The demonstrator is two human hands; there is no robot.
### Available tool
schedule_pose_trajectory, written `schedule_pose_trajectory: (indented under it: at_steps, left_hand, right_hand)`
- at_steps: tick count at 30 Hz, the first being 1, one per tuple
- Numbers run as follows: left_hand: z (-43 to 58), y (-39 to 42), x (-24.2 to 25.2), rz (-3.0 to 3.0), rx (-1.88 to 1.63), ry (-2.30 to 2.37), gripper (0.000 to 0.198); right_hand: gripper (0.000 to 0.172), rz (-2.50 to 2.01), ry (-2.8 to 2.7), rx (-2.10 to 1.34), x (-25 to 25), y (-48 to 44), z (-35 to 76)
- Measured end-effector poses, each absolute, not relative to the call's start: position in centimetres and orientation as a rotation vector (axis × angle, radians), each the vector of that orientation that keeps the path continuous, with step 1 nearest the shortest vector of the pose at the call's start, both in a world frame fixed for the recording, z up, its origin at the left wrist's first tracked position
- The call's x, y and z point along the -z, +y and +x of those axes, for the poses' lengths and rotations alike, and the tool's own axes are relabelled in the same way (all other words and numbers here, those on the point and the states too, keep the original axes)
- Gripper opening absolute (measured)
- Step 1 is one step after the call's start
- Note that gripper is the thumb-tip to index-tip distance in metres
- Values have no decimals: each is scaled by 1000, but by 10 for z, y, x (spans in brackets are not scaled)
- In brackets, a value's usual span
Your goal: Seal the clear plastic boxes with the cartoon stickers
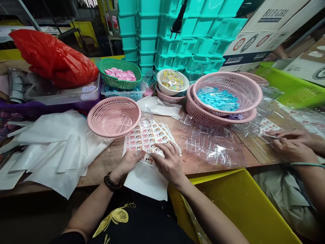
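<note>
Printed sticker sheets (139,138) with cartoon animals lie in a loose stack on the table before me. My left hand (130,163) is closed, pinching the lower left edge of the top sticker sheet between thumb and fingers. Below that edge, a blank white backing paper (147,181) extends over the table's front edge. Over the sheet's right side is my right hand (169,161), its fingers curved and apart, thumb low near the printed stickers. I see nothing clearly held in it. A clear plastic piece (146,117) rests at the top of the stack.
An open pink basket (114,117) stands behind my left hand. Discarded white paper (58,145) is heaped at left. Clear plastic trays (213,145) lie at right, before pink baskets (225,91) with blue pieces. A co-worker's hands (291,144) hold a sticker sheet far right.
</note>
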State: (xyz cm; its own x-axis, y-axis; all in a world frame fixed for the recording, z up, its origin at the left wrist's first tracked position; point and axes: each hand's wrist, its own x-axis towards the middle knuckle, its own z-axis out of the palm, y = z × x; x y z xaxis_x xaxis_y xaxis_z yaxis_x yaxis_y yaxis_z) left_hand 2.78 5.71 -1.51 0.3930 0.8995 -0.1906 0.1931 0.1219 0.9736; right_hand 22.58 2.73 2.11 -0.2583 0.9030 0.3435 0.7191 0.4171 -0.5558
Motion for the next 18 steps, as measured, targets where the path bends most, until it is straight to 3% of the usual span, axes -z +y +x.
schedule_pose_trajectory:
  at_steps: [7,13,18]
  left_hand:
    - [23,54,15,1064,-633,848,52]
    - [7,58,10,1012,-769,920,55]
    - [-14,54,28,1074,-913,931,41]
  right_hand:
    - [12,-1182,-1662,-804,-15,53,222]
    - [12,-1102,-1539,-678,-20,100,214]
    - [86,-1398,-1389,-699,-4,153,217]
